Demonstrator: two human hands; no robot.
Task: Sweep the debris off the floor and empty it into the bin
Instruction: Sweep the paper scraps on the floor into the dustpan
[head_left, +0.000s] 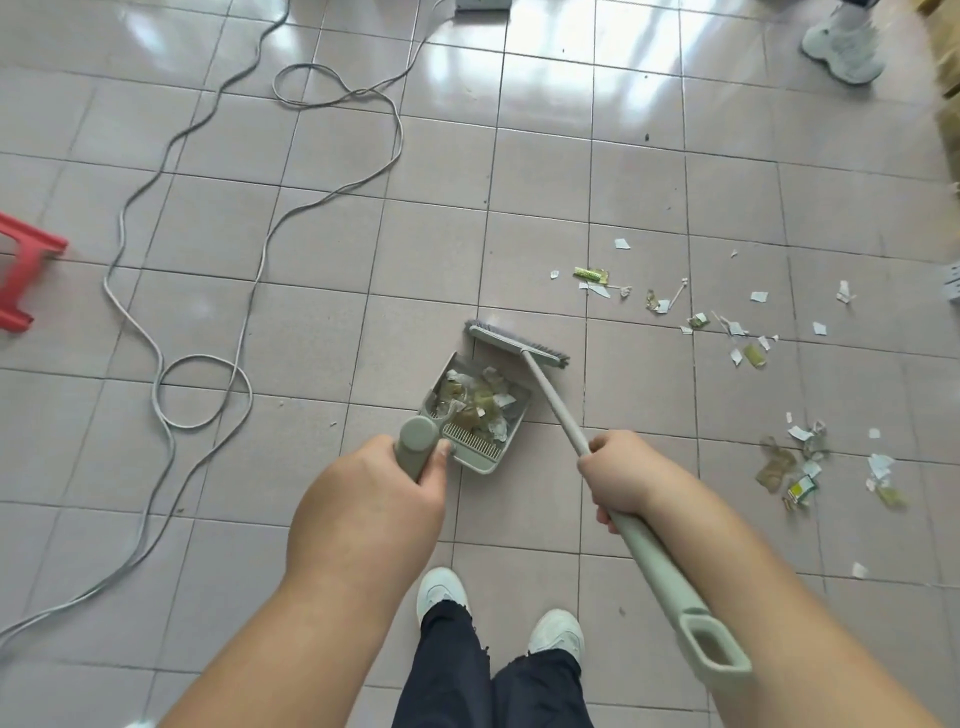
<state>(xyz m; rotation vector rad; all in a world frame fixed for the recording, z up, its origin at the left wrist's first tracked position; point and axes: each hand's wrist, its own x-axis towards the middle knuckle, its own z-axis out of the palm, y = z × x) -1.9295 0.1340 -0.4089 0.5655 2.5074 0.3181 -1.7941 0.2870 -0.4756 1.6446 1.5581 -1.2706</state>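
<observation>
My left hand (374, 493) grips the upright handle of a pale green dustpan (514, 415) that stands on the tiled floor in front of me. The pan holds a pile of paper scraps and wrappers (475, 400). My right hand (621, 475) is closed around the long green broom handle (654, 561). The broom head (517, 345) rests at the pan's far open edge. More debris lies scattered on the tiles to the right: torn paper and wrappers (670, 304), and a second cluster (802, 467) nearer me. No bin is in view.
A long grey cable (202, 358) loops across the floor on the left. A red plastic stool (23, 270) stands at the left edge. Another person's white shoe (841, 44) is at the top right. My own white shoes (441, 592) are below the pan.
</observation>
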